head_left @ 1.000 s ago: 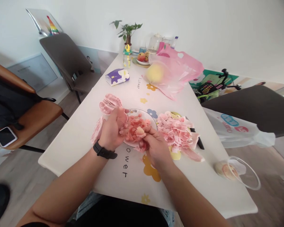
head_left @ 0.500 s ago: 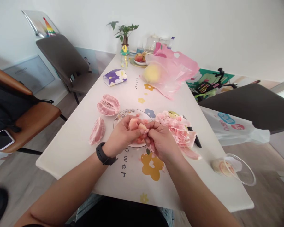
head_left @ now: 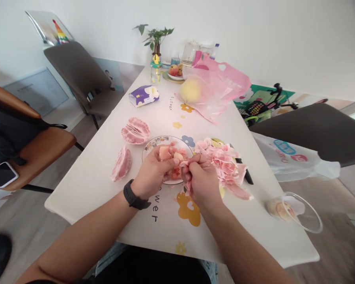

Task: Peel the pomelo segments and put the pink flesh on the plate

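White table (head_left: 88,177): "Flower" (head_left: 170,103) far, "ower" (head_left: 155,208) near.

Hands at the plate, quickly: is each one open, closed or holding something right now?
Left hand: closed, holding a piece of pink fruit.
Right hand: closed, fingertips pinching a pale pink scrap.

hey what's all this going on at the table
A person is working pink citrus fruit by hand over a plate. The left hand holds a piece of flesh, and the right hand is close against it, fingertips pinched together; what they grip is hard to make out. Loose pulp lies on the plate, two larger sections sit to its left, and a heap of pink peelings lies to its right.
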`<state>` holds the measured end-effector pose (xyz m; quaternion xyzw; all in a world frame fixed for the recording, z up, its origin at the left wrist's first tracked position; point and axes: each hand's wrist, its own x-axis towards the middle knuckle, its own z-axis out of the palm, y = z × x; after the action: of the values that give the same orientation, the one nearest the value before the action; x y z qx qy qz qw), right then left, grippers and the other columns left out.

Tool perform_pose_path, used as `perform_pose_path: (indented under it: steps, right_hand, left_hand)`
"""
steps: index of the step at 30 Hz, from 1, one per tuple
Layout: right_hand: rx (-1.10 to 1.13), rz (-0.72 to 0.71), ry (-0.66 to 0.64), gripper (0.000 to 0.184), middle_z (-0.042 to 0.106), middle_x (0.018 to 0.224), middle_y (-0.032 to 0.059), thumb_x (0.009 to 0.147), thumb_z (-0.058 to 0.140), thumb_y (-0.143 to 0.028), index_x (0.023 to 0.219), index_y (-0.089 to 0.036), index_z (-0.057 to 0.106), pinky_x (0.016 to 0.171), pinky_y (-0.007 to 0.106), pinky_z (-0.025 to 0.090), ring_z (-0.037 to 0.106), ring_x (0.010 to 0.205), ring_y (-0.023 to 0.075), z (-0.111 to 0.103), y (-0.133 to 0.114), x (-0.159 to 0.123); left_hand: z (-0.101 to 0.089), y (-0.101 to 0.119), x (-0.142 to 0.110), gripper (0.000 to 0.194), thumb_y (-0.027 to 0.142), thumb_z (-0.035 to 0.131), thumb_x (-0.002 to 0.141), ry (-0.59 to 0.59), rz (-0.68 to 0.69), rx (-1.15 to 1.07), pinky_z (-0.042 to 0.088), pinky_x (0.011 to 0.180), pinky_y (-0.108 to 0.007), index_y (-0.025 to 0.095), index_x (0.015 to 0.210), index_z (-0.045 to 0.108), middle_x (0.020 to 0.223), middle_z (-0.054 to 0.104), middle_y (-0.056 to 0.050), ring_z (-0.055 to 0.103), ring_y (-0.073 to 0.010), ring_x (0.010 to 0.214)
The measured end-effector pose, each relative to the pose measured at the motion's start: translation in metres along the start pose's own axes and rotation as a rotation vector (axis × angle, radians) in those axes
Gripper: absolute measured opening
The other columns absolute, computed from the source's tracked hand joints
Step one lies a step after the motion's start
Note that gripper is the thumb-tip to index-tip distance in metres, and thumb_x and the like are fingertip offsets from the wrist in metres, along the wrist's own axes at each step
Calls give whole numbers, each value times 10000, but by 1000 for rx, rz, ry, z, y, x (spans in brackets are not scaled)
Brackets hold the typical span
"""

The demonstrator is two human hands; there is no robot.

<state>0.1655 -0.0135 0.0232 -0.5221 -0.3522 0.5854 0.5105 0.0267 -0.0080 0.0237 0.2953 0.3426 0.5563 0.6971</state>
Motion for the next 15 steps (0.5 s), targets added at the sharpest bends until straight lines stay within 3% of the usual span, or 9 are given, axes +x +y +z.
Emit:
perform_pose_path:
  steps: [3,5,10,15]
  right_hand:
    - [-80,-271,102,133,575,606,-62,700,622,-193,744,-259,516,366,205,348,458,451,93,1,9,-5]
    - [-74,-368,125,119,575,615,-61,691,624,-197,731,-257,529,361,202,365,472,456,94,-2,11,-6]
    - [9,-151,35,137,612,579,-70,660,617,-214,786,-261,592,303,194,363,479,421,107,-7,1,1]
    - [56,-86,-59,110,690,665,-33,689,681,-255,788,-244,635,335,203,409,535,469,112,-15,-8,4]
  left_hand:
    - [0,2,1,345,242,900,734,28,-36,-7,272,407,-162,198,919,611,604,499,77,390,-48,457]
    - [-4,6,4,310,225,876,739,53,-63,-26,256,410,-156,193,887,605,595,461,78,368,-48,472]
    - [-14,13,13,374,163,836,711,161,-30,-92,245,416,-155,206,730,465,622,443,64,397,-58,515]
    - [-16,10,16,265,184,830,724,231,41,69,287,420,-185,196,792,575,639,499,50,414,-71,505]
